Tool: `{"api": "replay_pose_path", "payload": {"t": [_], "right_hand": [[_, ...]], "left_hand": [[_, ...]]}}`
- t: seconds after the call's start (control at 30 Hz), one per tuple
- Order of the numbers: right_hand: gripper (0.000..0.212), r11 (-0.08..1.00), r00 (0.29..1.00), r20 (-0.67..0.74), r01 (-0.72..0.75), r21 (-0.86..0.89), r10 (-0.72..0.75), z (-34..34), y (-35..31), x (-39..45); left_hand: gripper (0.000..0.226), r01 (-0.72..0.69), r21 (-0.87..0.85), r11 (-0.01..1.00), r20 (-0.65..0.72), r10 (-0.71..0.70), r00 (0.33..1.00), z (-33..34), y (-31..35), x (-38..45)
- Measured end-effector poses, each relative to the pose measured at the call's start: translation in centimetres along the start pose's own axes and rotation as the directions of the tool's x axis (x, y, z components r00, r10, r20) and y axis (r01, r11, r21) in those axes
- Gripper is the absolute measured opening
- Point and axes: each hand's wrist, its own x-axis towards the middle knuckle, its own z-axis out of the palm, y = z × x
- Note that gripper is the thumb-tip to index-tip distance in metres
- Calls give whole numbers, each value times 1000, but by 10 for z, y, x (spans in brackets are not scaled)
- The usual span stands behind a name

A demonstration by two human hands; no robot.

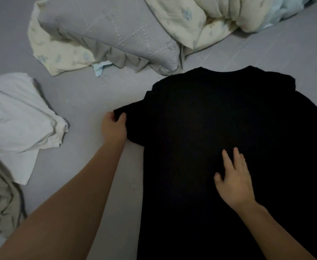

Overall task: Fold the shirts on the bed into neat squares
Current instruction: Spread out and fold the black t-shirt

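A black T-shirt (210, 119) lies spread flat on the grey bed sheet (90, 94), collar pointing away from me. My left hand (114, 126) pinches the end of the shirt's left sleeve, fingers curled under the cloth. My right hand (232, 177) rests flat on the middle of the shirt with its fingers spread. The shirt's right sleeve runs to the frame's right edge. At the left lies a crumpled white shirt (20, 117), and a grey-beige garment (2, 194) is bunched below it.
A grey pillow (112, 34) in a cream floral case lies at the back, just behind the black shirt's collar. A bunched cream and light-blue quilt (229, 15) fills the back right. Bare sheet shows between the white shirt and the black one.
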Motion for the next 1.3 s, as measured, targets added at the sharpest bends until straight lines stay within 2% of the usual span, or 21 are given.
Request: {"api": "replay_pose_path", "payload": {"t": [0.1,0.2,0.27,0.33,0.4,0.47,0.53,0.57,0.6,0.67,0.73,0.8,0.9,1.0,1.03,1.13,1.17,1.23,1.3], "right_hand": [[81,1000,1000,22,0,-28,1,-3,0,1],[83,998,997,68,32,-58,-28,-7,4,1],[83,998,996,82,39,-43,-35,-9,3,2],[82,999,996,85,33,-34,-30,-10,3,2],[82,999,997,74,37,-38,-34,-9,3,1],[81,998,997,53,53,-19,-52,-8,4,2],[79,997,997,-2,80,-2,-80,-10,7,6],[78,996,995,-39,91,-5,-92,-13,11,9],[78,995,992,-79,95,-9,-96,-16,17,15],[76,997,984,-162,72,8,-70,-28,37,31],[71,996,966,-256,-2,86,24,-46,65,51],[68,966,926,-326,-116,230,189,-67,96,72],[69,851,828,-322,-306,428,460,-96,151,95],[74,648,692,-190,-494,580,697,-115,198,105],[74,598,683,-138,-500,626,717,-118,207,106],[64,553,788,-41,-394,734,615,-116,218,107],[52,500,808,-3,-362,786,589,-117,218,109],[22,321,819,70,-300,898,570,-124,221,114],[12,122,796,141,-260,958,588,-135,229,118]], "left_hand": [[18,72,-16,997,-217,-73,973,-25,-15,6],[25,139,162,977,-190,-108,976,-36,-26,1],[29,91,168,981,-161,-64,985,-36,-16,-3],[40,-84,261,962,-162,130,978,-30,-2,-8],[50,-332,418,846,-48,385,922,-15,12,-23],[57,-586,446,676,244,538,807,11,24,-41],[61,-772,440,458,549,543,635,35,22,-51],[63,-806,477,350,650,477,592,42,16,-49],[65,-799,532,281,695,393,602,47,9,-44],[70,-744,626,232,681,301,667,48,-4,-31],[71,-722,658,213,655,311,688,51,-10,-27],[75,-720,661,211,644,335,688,54,-7,-33],[74,-712,657,248,616,367,697,57,2,-54],[69,-747,608,268,654,365,663,74,8,-93],[72,-765,587,264,685,340,644,84,8,-110],[82,-783,568,253,742,252,621,117,5,-161],[84,-789,563,247,756,234,612,128,5,-176],[84,-804,534,261,789,188,585,147,1,-200],[85,-784,543,301,795,114,595,157,-3,-215]]}}
